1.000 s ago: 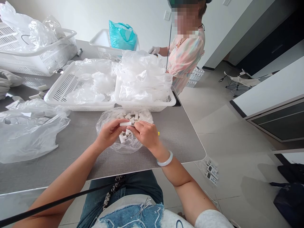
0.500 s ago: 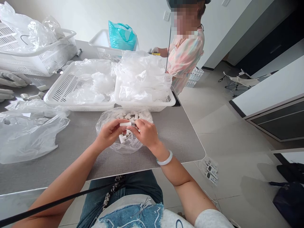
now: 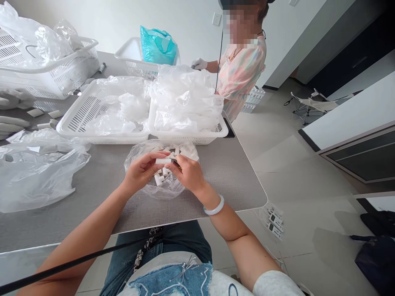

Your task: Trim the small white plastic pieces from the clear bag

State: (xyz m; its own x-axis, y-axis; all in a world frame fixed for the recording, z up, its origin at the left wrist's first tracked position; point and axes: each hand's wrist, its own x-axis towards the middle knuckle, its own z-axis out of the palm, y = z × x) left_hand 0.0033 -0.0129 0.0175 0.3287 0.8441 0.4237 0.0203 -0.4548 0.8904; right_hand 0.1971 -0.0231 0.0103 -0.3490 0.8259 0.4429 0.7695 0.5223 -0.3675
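My left hand (image 3: 142,172) pinches a small white rectangular block (image 3: 163,161) by one end, above a clear plastic bag (image 3: 168,190) on the grey table (image 3: 228,172). My right hand (image 3: 189,174) closes on the block's other end and seems to hold a small dark-tipped tool (image 3: 177,164), mostly hidden by my fingers. Several similar white pieces (image 3: 182,150) lie in the bag under and beyond my hands.
Two white slotted baskets (image 3: 101,123) heaped with clear plastic stand just beyond the bag. Further baskets and a teal bag (image 3: 158,46) stand behind them. A loose plastic bag (image 3: 33,172) lies left. A person in a pastel blouse (image 3: 240,74) works beyond the table's far corner, with a gloved hand (image 3: 199,63) over the plastic. Grey gloved fingers (image 3: 12,123) reach in at the left edge.
My hands have barely moved, and the dark tool tip shows more clearly between them. The gloved fingers at the left edge have shifted, and the far person's gloved hand has moved slightly left.
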